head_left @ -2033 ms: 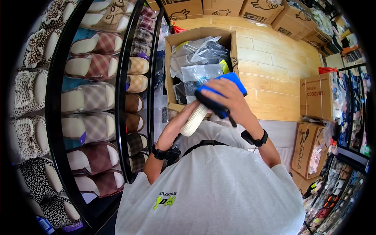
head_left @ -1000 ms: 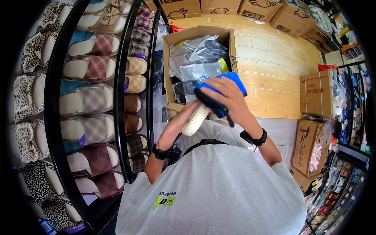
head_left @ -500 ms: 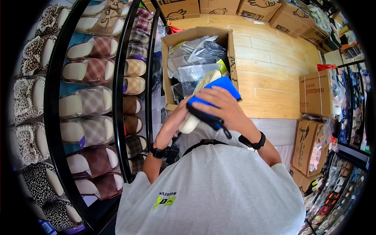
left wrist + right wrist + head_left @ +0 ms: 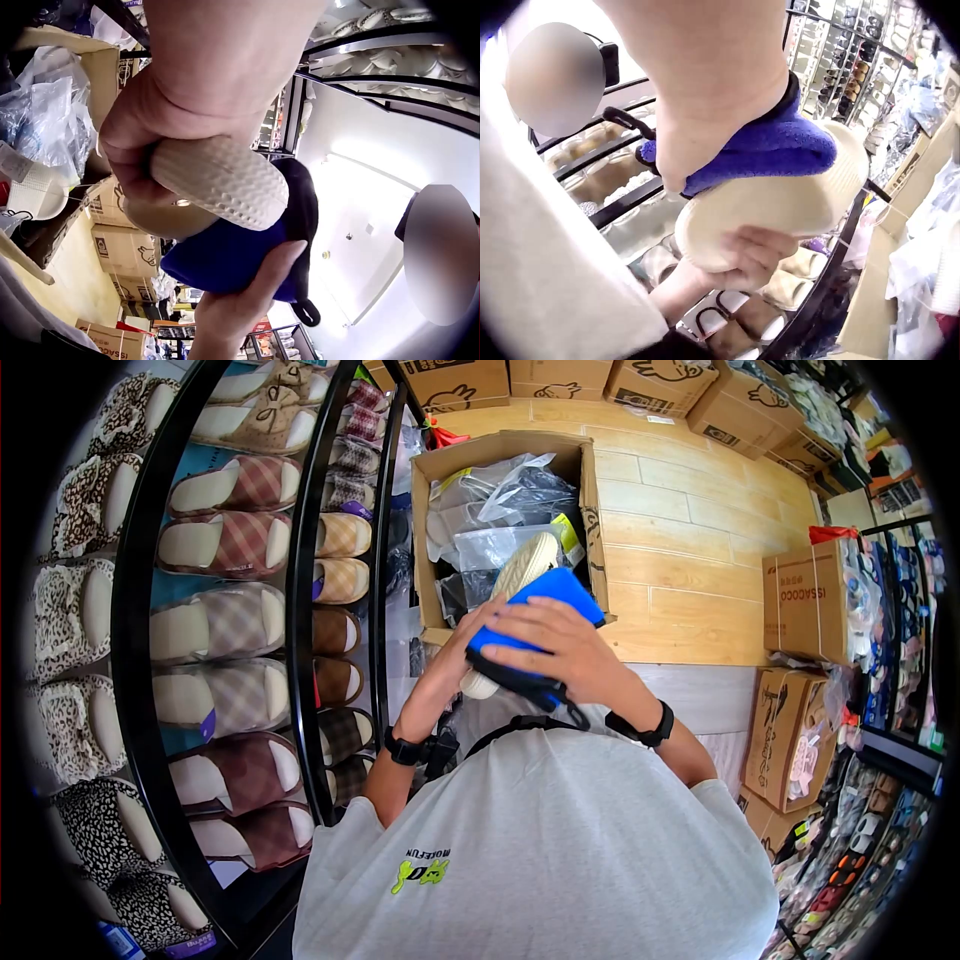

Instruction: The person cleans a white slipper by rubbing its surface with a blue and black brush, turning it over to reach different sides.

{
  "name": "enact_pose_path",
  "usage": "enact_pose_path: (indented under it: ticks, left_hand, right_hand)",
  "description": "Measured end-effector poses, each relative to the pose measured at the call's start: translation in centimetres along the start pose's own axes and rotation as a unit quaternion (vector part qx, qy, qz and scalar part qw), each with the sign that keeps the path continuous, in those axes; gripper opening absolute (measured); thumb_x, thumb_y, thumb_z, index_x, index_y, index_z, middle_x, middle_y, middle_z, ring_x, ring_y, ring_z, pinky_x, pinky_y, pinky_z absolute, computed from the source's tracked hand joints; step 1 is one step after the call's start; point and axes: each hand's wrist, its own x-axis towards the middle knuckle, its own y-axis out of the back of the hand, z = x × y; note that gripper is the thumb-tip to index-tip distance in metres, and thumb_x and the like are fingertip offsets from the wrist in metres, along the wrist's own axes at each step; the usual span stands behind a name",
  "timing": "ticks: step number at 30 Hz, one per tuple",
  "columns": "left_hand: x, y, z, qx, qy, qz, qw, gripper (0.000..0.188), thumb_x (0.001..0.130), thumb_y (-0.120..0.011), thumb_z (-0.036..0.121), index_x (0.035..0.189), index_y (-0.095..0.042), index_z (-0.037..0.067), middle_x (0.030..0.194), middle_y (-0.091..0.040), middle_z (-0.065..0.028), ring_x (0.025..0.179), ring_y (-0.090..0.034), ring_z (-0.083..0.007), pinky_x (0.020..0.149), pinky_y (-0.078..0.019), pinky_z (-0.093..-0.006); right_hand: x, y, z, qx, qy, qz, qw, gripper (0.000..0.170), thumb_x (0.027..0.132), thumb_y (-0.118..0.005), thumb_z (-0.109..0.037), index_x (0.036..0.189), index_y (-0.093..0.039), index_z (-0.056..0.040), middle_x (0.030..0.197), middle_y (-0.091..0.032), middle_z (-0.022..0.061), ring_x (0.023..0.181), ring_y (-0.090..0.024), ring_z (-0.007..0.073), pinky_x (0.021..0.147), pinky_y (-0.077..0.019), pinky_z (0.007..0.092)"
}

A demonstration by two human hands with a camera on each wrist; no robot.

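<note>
My left hand [image 4: 447,658] grips a cream slipper [image 4: 528,563] with a dimpled, textured outer side [image 4: 225,184]. In the right wrist view the fingers [image 4: 757,251] of that hand lie across the slipper's pale, smooth face. A thick blue cloth [image 4: 556,592] with black edging and a black loop lies against the slipper. My right hand [image 4: 560,645] holds this cloth, its fingers spread over the top and its thumb [image 4: 276,274] on the cloth in the left wrist view. The slipper's middle is hidden under cloth and hands.
An open carton [image 4: 598,530] of plastic-bagged goods stands just beyond the hands. Black-framed racks [image 4: 300,600] of slippers rise on the left. Closed cartons [image 4: 560,378] line the back, and more boxes [image 4: 805,600] and a stocked rack [image 4: 885,650] stand at right. Wooden floor [image 4: 690,560] shows between.
The slipper has turned and slid so its far end shows beyond the cloth, towards the carton. Right hand and blue cloth have shifted left and slightly nearer the body.
</note>
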Motion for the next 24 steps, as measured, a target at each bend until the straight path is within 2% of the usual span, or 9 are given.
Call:
enact_pose_path:
  ticks: [1, 3, 6, 9, 15, 16, 17, 20, 24]
  left_hand:
    - [-0.1, -1.7, 2.9, -0.054, 0.053, 0.002, 0.997, 0.053, 0.121, -0.047, 0.035, 0.163, -0.053, 0.003, 0.156, -0.062, -0.0095, 0.144, -0.058, -0.0184, 0.124, -0.0435, -0.0328]
    - [-0.7, -2.7, 4.0, -0.002, 0.003, -0.009, 1.000, 0.052, 0.121, -0.047, 0.041, 0.151, -0.062, 0.002, 0.140, -0.069, -0.0063, 0.123, -0.069, -0.0130, 0.103, -0.0560, -0.0277]
    - [-0.7, -2.7, 5.3, 0.032, 0.094, -0.013, 0.995, 0.050, 0.121, -0.046, 0.041, 0.152, -0.060, 0.004, 0.143, -0.068, -0.0076, 0.124, -0.070, -0.0159, 0.101, -0.0582, -0.0293]
    - [-1.5, -3.1, 3.4, -0.053, -0.025, 0.017, 0.998, 0.048, 0.121, -0.045, 0.040, 0.147, -0.063, 0.004, 0.135, -0.070, -0.0052, 0.119, -0.070, -0.0118, 0.100, -0.0578, -0.0266]
    - [-1.3, -3.6, 5.1, -0.044, 0.018, 0.043, 0.998, 0.049, 0.121, -0.046, 0.042, 0.147, -0.063, 0.004, 0.135, -0.070, -0.0053, 0.118, -0.070, -0.0114, 0.101, -0.0576, -0.0265]
    - [-2.3, -3.9, 5.7, 0.003, -0.044, 0.033, 0.998, 0.050, 0.120, -0.048, 0.043, 0.149, -0.063, 0.004, 0.136, -0.070, -0.0049, 0.118, -0.070, -0.0104, 0.099, -0.0580, -0.0270]
    - [-1.5, -3.4, 6.3, 0.016, 0.048, 0.039, 0.998, 0.049, 0.120, -0.050, 0.042, 0.148, -0.063, 0.004, 0.135, -0.070, -0.0043, 0.114, -0.070, -0.0089, 0.096, -0.0588, -0.0272]
    - [-1.3, -3.4, 6.3, 0.011, 0.098, 0.049, 0.994, 0.046, 0.119, -0.052, 0.039, 0.146, -0.064, 0.004, 0.132, -0.070, -0.0037, 0.111, -0.070, -0.0087, 0.095, -0.0587, -0.0266]
    - [-1.0, -2.6, 4.0, -0.013, -0.038, 0.016, 0.999, 0.046, 0.119, -0.050, 0.031, 0.153, -0.059, 0.002, 0.135, -0.070, -0.0061, 0.117, -0.070, -0.0116, 0.096, -0.0591, -0.0268]
  right_hand:
    - [-0.1, 0.2, 0.9, 0.003, -0.005, 0.027, 1.000, 0.068, 0.088, -0.075, -0.016, 0.155, -0.066, -0.0216, 0.160, -0.061, 0.0101, 0.147, -0.057, 0.0336, 0.127, -0.0413, 0.0522]
    - [0.1, 0.6, 1.6, -0.030, -0.078, 0.081, 0.993, 0.065, 0.090, -0.074, -0.017, 0.155, -0.067, -0.0193, 0.157, -0.064, 0.0105, 0.145, -0.058, 0.0356, 0.124, -0.0424, 0.0542]
    - [1.0, 0.7, 1.6, -0.046, -0.125, 0.122, 0.984, 0.071, 0.084, -0.077, -0.020, 0.154, -0.067, -0.0188, 0.156, -0.064, 0.0112, 0.145, -0.057, 0.0376, 0.123, -0.0429, 0.0550]
    - [1.3, 0.0, 0.7, -0.068, -0.075, 0.089, 0.991, 0.072, 0.083, -0.077, -0.019, 0.154, -0.067, -0.0186, 0.156, -0.063, 0.0112, 0.145, -0.057, 0.0368, 0.123, -0.0429, 0.0551]
    - [0.7, -0.3, 0.9, -0.036, -0.038, 0.074, 0.996, 0.071, 0.085, -0.077, -0.020, 0.155, -0.066, -0.0188, 0.159, -0.062, 0.0112, 0.146, -0.058, 0.0357, 0.125, -0.0416, 0.0550]
    - [0.8, -0.3, 1.6, -0.044, -0.057, 0.092, 0.993, 0.071, 0.085, -0.077, -0.021, 0.155, -0.066, -0.0191, 0.159, -0.063, 0.0108, 0.145, -0.059, 0.0358, 0.125, -0.0418, 0.0551]
    - [0.8, -0.1, 1.9, -0.045, -0.088, 0.112, 0.989, 0.071, 0.085, -0.078, -0.018, 0.155, -0.066, -0.0195, 0.158, -0.063, 0.0104, 0.145, -0.058, 0.0362, 0.125, -0.0421, 0.0553]
    - [0.9, -0.1, 1.7, -0.051, -0.117, 0.129, 0.983, 0.071, 0.085, -0.078, -0.019, 0.155, -0.067, -0.0192, 0.158, -0.063, 0.0109, 0.146, -0.058, 0.0361, 0.124, -0.0424, 0.0554]
    - [0.5, -0.6, -0.1, -0.067, -0.041, 0.059, 0.995, 0.071, 0.082, -0.078, -0.017, 0.152, -0.068, -0.0172, 0.158, -0.063, 0.0121, 0.146, -0.058, 0.0366, 0.123, -0.0437, 0.0547]
